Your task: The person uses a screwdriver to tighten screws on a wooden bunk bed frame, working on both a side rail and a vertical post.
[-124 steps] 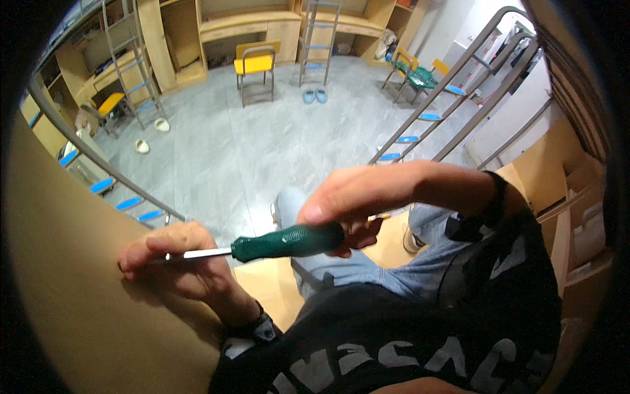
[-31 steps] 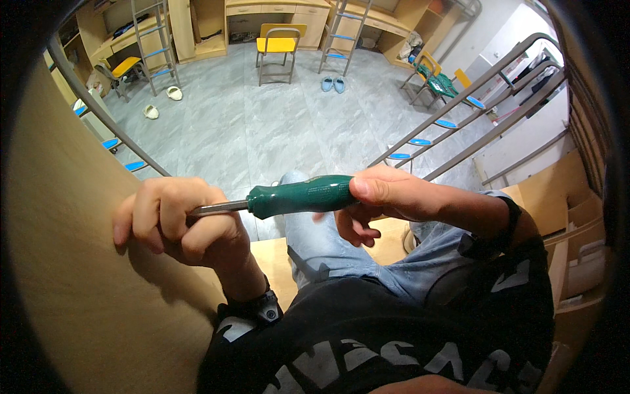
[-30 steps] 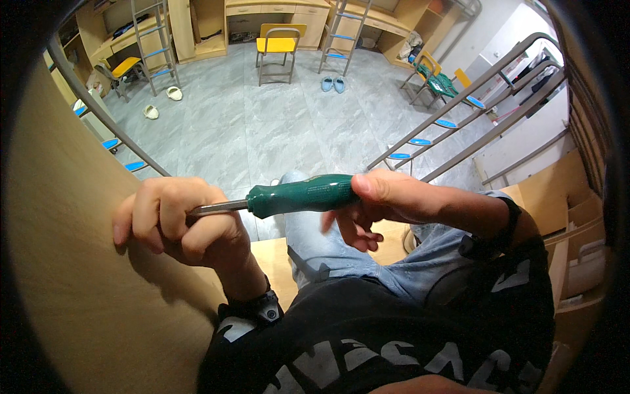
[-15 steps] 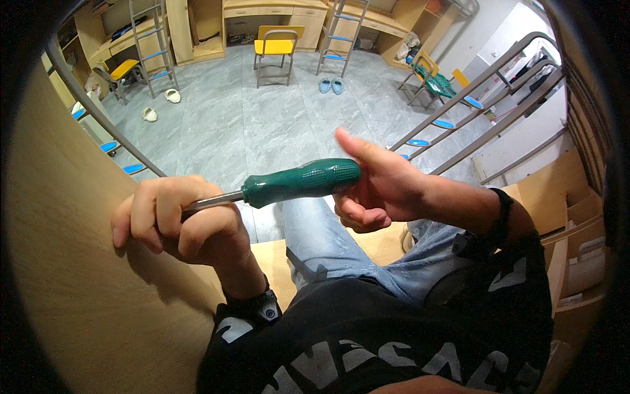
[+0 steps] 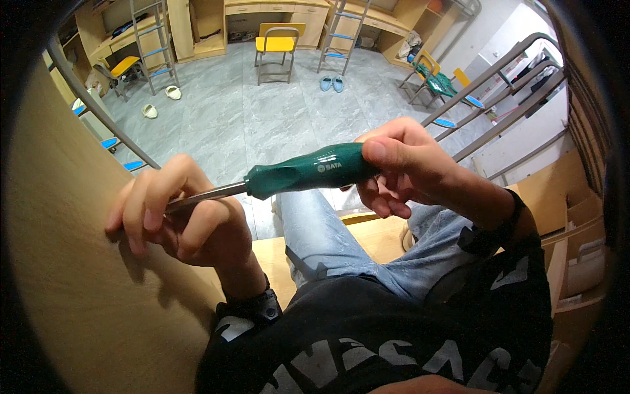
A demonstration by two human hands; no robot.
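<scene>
A screwdriver with a thick green handle (image 5: 308, 172) and a metal shaft lies nearly level across the view, its shaft pointing left at a wooden panel (image 5: 72, 262). My right hand (image 5: 403, 167) grips the butt end of the handle between thumb and fingers. My left hand (image 5: 187, 213) is closed loosely around the shaft, its fingertips against or very close to the panel. The screwdriver's tip is hidden behind my left fingers, so what it touches cannot be seen.
I sit on a wooden surface (image 5: 269, 253) high above the grey tiled floor (image 5: 210, 131). Metal ladder rails (image 5: 518, 92) with blue treads stand at right, another (image 5: 92, 105) at left. Beyond are a yellow chair (image 5: 275, 44), blue slippers (image 5: 332, 84), white shoes (image 5: 172, 92) and desks (image 5: 259, 10).
My right hand has gone from open fingers beside the handle's end to a grip on it. The handle has turned about its axis. My left fingers have loosened and shifted slightly on the shaft.
</scene>
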